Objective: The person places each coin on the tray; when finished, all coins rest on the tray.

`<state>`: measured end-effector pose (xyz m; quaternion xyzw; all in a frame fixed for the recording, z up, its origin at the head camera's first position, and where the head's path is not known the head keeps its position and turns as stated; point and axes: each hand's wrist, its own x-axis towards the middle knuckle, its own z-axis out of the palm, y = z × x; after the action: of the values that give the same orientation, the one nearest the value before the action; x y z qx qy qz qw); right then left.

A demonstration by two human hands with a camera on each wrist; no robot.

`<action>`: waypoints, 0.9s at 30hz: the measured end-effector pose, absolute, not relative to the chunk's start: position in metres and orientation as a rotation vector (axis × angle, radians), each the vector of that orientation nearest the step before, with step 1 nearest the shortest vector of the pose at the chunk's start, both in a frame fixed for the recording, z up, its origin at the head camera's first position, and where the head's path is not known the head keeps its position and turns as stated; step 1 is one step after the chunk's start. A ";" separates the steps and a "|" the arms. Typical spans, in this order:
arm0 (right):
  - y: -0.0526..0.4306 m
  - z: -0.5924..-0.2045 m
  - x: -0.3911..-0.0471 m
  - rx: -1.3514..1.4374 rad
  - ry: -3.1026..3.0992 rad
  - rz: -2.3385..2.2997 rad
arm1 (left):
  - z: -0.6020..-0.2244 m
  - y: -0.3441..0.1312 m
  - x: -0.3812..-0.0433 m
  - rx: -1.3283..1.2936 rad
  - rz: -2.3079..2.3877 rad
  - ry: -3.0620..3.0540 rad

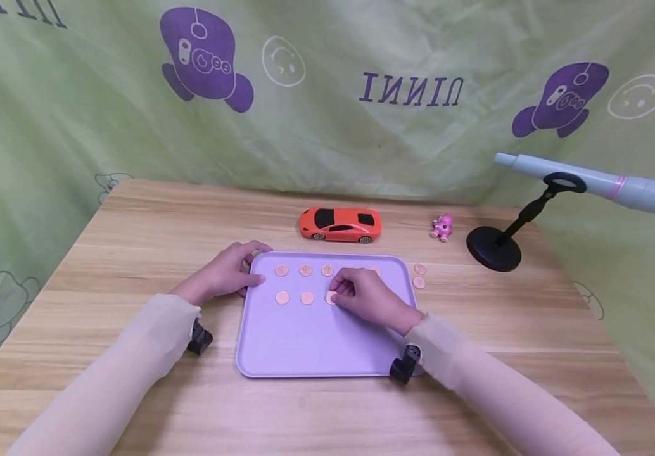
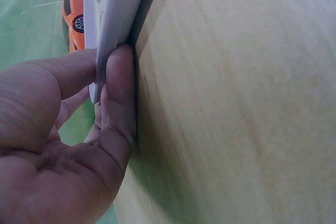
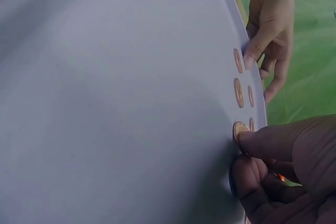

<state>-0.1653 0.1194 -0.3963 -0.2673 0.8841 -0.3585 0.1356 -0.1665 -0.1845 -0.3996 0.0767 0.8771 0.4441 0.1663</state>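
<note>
A lilac tray (image 1: 316, 372) lies on the table with copper-coloured coins set out in two rows on its far half. At its left far corner my left hand (image 1: 227, 272) grips the edge. In the left wrist view the thumb (image 2: 73, 69) is on the rim and a finger (image 2: 121, 72) is tucked beneath. My right hand (image 1: 373, 297) is over the tray, pinching a coin (image 3: 240, 128) at the right end of the near row. Two coins (image 1: 307, 297) lie left of it. Behind them runs the far row (image 1: 306, 270), partly covered by my right hand.
Two loose coins (image 1: 419, 282) lie on the table just right of the tray. Beyond the tray stand an orange toy car (image 1: 340, 225) and a small pink figurine (image 1: 443, 227). A pale blue microphone (image 1: 590, 177) on a black stand (image 1: 494, 249) is at the far right.
</note>
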 end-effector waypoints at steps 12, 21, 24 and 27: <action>0.117 -0.393 -0.164 -0.775 2.591 -0.968 | -0.399 -0.184 -0.166 0.222 1.263 2.497; 0.116 -0.392 -0.165 -0.809 2.583 -0.961 | -0.400 -0.185 -0.167 0.217 1.258 2.488; 0.118 -0.391 -0.166 -0.807 2.565 -0.968 | -0.399 -0.185 -0.166 0.225 1.264 2.488; 0.121 -0.389 -0.167 -0.801 2.543 -0.975 | -0.399 -0.185 -0.166 0.226 1.268 2.488</action>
<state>-0.1665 0.1212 -0.3890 -0.2788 0.8856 -0.3396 0.1507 -0.1660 -0.1848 -0.3991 0.0795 0.8753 0.4460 0.1694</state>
